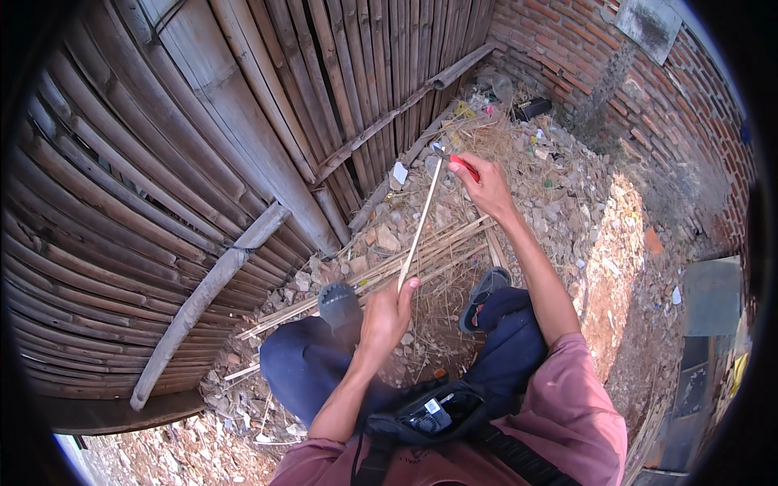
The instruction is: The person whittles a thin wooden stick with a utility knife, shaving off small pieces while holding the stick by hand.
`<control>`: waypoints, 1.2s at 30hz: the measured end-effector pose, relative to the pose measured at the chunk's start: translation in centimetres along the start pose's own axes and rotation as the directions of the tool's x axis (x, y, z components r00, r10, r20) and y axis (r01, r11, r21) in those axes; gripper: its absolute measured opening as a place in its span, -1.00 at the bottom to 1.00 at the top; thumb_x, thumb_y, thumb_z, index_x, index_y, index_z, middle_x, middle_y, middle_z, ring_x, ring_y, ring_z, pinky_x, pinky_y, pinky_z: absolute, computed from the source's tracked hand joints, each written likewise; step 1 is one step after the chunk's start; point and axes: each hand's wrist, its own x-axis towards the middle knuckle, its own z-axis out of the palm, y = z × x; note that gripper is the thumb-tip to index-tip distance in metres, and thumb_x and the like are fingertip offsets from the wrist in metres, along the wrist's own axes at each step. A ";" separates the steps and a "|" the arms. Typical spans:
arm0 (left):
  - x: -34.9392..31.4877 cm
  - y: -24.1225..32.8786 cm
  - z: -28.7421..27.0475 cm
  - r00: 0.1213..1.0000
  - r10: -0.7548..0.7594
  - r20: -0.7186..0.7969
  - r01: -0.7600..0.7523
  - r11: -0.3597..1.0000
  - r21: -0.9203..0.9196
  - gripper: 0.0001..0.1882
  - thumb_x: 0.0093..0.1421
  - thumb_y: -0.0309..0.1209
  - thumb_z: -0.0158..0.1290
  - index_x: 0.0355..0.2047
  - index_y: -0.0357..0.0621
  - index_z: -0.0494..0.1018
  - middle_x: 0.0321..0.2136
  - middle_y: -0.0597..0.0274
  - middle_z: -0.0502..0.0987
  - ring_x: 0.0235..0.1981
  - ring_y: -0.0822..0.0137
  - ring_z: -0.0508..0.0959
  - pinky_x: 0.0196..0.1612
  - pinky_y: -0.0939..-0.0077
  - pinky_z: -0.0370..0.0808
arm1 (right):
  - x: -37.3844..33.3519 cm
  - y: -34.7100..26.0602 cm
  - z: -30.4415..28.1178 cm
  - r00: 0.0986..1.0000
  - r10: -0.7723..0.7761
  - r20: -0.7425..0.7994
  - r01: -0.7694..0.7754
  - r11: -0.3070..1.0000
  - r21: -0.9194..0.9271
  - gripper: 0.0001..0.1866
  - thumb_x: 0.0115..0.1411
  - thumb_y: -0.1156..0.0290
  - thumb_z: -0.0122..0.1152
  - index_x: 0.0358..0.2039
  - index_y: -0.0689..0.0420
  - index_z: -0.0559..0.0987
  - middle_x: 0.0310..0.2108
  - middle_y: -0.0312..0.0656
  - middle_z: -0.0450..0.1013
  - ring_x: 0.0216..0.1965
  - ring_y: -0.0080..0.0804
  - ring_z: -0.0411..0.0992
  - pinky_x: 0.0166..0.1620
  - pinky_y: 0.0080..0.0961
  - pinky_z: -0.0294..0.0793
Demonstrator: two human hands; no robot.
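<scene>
My left hand [385, 317] is closed around the lower end of a thin, pale wooden stick [423, 217], which slants up and away from me. At the stick's far end, my right hand [486, 185] grips red-handled pliers [463, 166]. Their small metal head meets the tip of the stick, but whether the jaws are closed on it is too small to tell. Below the held stick, a loose bundle of similar sticks [454, 235] lies across the rubble in front of my feet.
A bamboo wall [243, 105] rises on the left, with a crossbar [207, 304] fixed to it. Brick wall [559, 57] closes off the far side. Stony rubble [559, 223] with dry grass covers the ground. A black object [531, 108] lies near the far corner; an open pouch [429, 413] rests at my waist.
</scene>
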 end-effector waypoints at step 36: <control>2.4 -1.2 -0.3 0.994 -0.048 0.094 0.070 0.966 -0.248 -0.58 0.41 -0.16 0.25 0.02 -0.24 0.43 -0.31 0.11 0.65 -0.26 0.36 0.63 -0.12 0.34 0.55 | -7.6 -4.7 2.2 0.876 -0.311 0.369 0.260 0.948 0.183 -0.72 0.39 0.17 0.31 -0.15 0.13 0.58 -0.47 -0.03 0.55 -0.44 -0.06 0.56 -0.34 -0.17 0.47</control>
